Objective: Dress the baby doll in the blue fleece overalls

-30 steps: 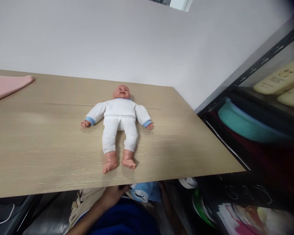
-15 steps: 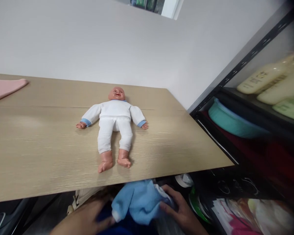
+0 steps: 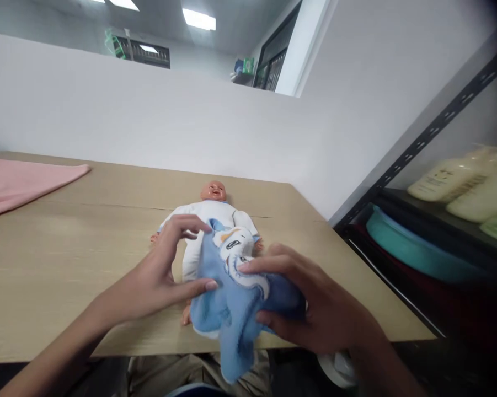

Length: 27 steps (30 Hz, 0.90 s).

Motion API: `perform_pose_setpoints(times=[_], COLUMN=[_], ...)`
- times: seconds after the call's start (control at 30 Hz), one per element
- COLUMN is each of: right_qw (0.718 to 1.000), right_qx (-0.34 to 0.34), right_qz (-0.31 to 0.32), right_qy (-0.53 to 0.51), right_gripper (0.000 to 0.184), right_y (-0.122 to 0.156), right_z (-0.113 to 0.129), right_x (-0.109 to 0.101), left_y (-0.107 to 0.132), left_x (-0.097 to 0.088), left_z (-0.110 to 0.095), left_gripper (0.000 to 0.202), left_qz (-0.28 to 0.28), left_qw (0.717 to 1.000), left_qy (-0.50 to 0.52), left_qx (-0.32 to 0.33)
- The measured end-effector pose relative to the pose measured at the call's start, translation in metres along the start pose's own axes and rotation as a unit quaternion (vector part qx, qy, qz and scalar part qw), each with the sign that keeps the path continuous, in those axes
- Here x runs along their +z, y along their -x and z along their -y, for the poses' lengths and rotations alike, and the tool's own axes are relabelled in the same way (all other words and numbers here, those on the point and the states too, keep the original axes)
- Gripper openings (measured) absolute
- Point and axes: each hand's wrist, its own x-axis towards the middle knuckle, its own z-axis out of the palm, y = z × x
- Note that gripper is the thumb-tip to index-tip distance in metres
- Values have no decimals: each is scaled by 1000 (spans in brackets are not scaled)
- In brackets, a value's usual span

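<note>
A blue fleecy baby garment [image 3: 215,300] with a white cartoon animal face on it hangs over the table's front edge, in front of the doll's legs. My right hand [image 3: 310,298] grips its right side, thumb below and fingers above. My left hand [image 3: 161,270] is at its left side, with thumb and fingers spread apart; the fingertips are at the cloth and I see no firm hold. Behind the garment, a baby doll [image 3: 213,191] lies on its back in a white top with blue edging and white trousers. The garment hides most of its legs.
The wooden table [image 3: 107,231] runs up to a white partition [image 3: 149,127]. A pink cloth [image 3: 25,182] lies at the far left. On the right, a black shelf rack [image 3: 422,146] holds cream bottles [image 3: 447,179] and a teal basin [image 3: 413,248].
The blue garment has come up from below the table edge to in front of the doll, now with its animal face showing. Both hands rose with it, and the left has opened. The view tilted up.
</note>
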Motion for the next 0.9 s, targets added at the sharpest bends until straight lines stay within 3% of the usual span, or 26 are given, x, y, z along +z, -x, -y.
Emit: perform_pose_setpoints(times=[0.07,0.13,0.2,0.27,0.33,0.47,0.57,0.73,0.9], right_qw=[999,993,984,973,962,956,973,991,993], right_qx=[-37,-75,-104,-124,-139,-131,-73,16,15], right_qz=[0,-3,-8,-7,0,1,7,32,47], right_qy=[39,93,147,196,237,261,219,130,103], right_gripper=[48,41,40,47,60,70,65,43,35], right_y=[-22,-44,-63,-77,-87,-97,-107,-126,-131], right_z=[-12,-26,-42,-59,-76,-102,-111,-116,-125], right_x=[-7,-11,-12,-13,-15,-23,-27,-27,-24], left_y=[-22,-45,-68,-86,-101,-119,-128,-137,-136], left_x=[-14,-27,-37,-44,-47,-48,-45,-41,-44], left_z=[11,18,23,28,34,43,49,57,52], left_gripper=[91,99,76,46,31,24,19,14,29], left_qz=[35,109,173,201,197,203,208,206,158], left_qw=[999,994,985,980,980,977,977,978,983], left_qy=[2,-8,-13,6,37,50,27,22,89], left_qx=[9,13,8,-1,2,38,47,10,14])
